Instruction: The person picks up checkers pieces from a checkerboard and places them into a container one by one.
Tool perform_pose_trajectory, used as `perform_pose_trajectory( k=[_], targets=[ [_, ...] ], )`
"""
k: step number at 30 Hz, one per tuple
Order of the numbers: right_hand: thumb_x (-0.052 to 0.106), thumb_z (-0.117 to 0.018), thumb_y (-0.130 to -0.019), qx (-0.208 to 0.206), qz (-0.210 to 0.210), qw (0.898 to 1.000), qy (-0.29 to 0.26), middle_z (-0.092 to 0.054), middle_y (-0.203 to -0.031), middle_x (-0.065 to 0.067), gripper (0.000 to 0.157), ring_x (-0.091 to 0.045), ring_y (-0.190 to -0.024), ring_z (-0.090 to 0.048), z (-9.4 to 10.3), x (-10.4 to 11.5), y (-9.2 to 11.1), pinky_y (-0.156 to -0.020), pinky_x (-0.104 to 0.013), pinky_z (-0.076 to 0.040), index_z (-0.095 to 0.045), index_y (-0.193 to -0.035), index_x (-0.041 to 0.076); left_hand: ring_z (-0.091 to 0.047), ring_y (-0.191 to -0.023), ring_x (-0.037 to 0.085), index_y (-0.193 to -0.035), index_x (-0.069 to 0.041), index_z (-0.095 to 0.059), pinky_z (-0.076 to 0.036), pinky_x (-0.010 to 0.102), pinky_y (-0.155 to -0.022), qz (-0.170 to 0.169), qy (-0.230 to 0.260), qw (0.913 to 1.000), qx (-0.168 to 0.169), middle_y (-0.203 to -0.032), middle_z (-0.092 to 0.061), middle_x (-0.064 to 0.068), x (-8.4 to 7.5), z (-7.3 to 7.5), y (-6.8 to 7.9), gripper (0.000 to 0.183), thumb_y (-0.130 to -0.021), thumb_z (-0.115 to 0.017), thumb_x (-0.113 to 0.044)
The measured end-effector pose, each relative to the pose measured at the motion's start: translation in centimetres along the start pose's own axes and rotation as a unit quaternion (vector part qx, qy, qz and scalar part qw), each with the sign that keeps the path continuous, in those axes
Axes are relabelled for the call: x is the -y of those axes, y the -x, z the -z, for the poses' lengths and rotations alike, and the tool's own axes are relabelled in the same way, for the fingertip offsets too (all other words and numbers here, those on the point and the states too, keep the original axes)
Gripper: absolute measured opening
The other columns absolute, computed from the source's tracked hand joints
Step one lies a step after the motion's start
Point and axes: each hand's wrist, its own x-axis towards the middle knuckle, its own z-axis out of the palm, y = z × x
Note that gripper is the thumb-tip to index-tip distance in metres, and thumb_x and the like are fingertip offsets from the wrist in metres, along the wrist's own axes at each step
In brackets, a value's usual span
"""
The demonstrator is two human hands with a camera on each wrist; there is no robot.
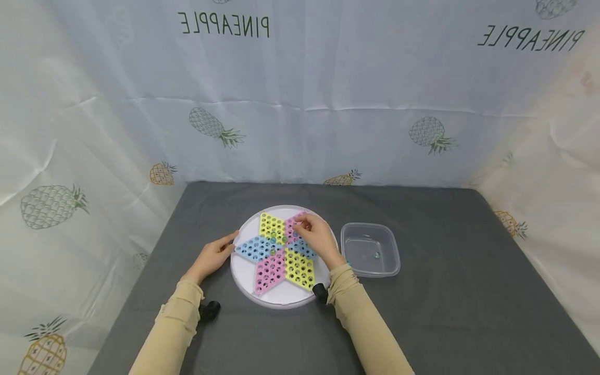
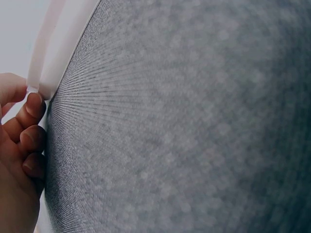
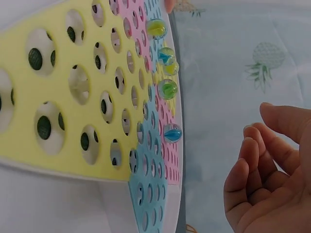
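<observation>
Pinching the board at its left rim is the left hand; the right hand hovers above, thumb and fingers apart.

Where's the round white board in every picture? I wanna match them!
Head: the round white board sits mid-picture, a bit low.
Left wrist: only part of its rim shows, top left.
Right wrist: left side, with its yellow star point up close.
Shared landmark: grey cloth, only a thin strip in right wrist.

From above, the head camera faces the far edge of the desk; left wrist skims it closely, right wrist the board all 3 share.
</observation>
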Motion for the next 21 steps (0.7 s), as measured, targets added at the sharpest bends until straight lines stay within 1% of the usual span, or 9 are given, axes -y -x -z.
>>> perform_pose_trajectory(
  k=[3, 6, 12, 15, 16, 21],
  targets=[
    [0.023, -0.064, -0.087, -0.01, 0.003, 1.0, 0.006, -0.06, -0.079, -0.006, 0.025, -0.013, -0.069, -0.05, -0.4, -0.1, -0.2, -0.061, -0.024, -0.041, -0.067, -0.105, 0.006, -0.042, -0.07, 0.016, -0.14, -0.016, -0.043, -0.035, 0.031, -0.068, 0.001, -0.003, 1.0, -0.001, -0.078, -0.046, 0.007, 0.0, 0.0, 0.0, 0.046, -0.096, -0.049, -0.022],
    [0.021, -0.064, -0.086, -0.012, -0.002, 1.0, 0.007, -0.06, -0.08, -0.007, 0.022, -0.013, -0.069, -0.05, -0.7, -0.2, -0.3, -0.062, -0.024, -0.042, -0.068, -0.102, 0.006, -0.044, -0.074, 0.017, -0.141, -0.016, -0.043, -0.035, 0.032, -0.07, 0.002, -0.007, 1.0, -0.003, -0.083, -0.049, 0.008, 0.0, 0.0, 0.1, 0.046, -0.096, -0.049, -0.022],
    [0.022, -0.062, -0.088, 0.007, -0.044, 0.999, 0.003, -0.062, -0.087, -0.007, 0.02, -0.015, -0.077, -0.053, -1.5, -1.0, -0.8, -0.068, -0.026, -0.043, -0.067, -0.102, 0.009, -0.045, -0.076, 0.017, -0.141, -0.017, -0.043, -0.035, 0.033, -0.071, 0.008, -0.01, 0.9999, -0.002, -0.086, -0.051, 0.008, -0.1, 0.1, 0.1, 0.046, -0.096, -0.049, -0.023],
    [0.022, -0.062, -0.088, 0.018, -0.061, 0.998, 0.006, -0.061, -0.087, -0.007, 0.022, -0.015, -0.076, -0.052, -1.8, -1.5, -0.9, -0.067, -0.026, -0.042, -0.066, -0.104, 0.009, -0.045, -0.076, 0.017, -0.141, -0.018, -0.043, -0.035, 0.032, -0.071, 0.013, -0.01, 0.9999, 0.001, -0.086, -0.051, 0.007, -0.1, 0.0, 0.0, 0.046, -0.096, -0.049, -0.024],
    [0.023, -0.062, -0.088, 0.02, -0.064, 0.998, 0.008, -0.061, -0.087, -0.006, 0.022, -0.014, -0.075, -0.052, -1.8, -1.7, -0.9, -0.066, -0.025, -0.041, -0.066, -0.104, 0.009, -0.044, -0.074, 0.017, -0.141, -0.018, -0.043, -0.035, 0.032, -0.071, 0.016, -0.007, 0.9999, 0.001, -0.083, -0.05, 0.007, -0.1, 0.0, 0.1, 0.046, -0.096, -0.049, -0.023],
    [0.021, -0.063, -0.087, 0.019, -0.062, 0.998, 0.009, -0.062, -0.083, -0.007, 0.018, -0.014, -0.071, -0.052, -2.0, -2.3, -0.8, -0.064, -0.026, -0.041, -0.066, -0.099, 0.008, -0.042, -0.07, 0.017, -0.141, -0.017, -0.043, -0.035, 0.031, -0.068, 0.014, 0.002, 0.9999, 0.001, -0.077, -0.044, 0.006, -0.1, 0.0, 0.0, 0.045, -0.096, -0.049, -0.023]
  ],
)
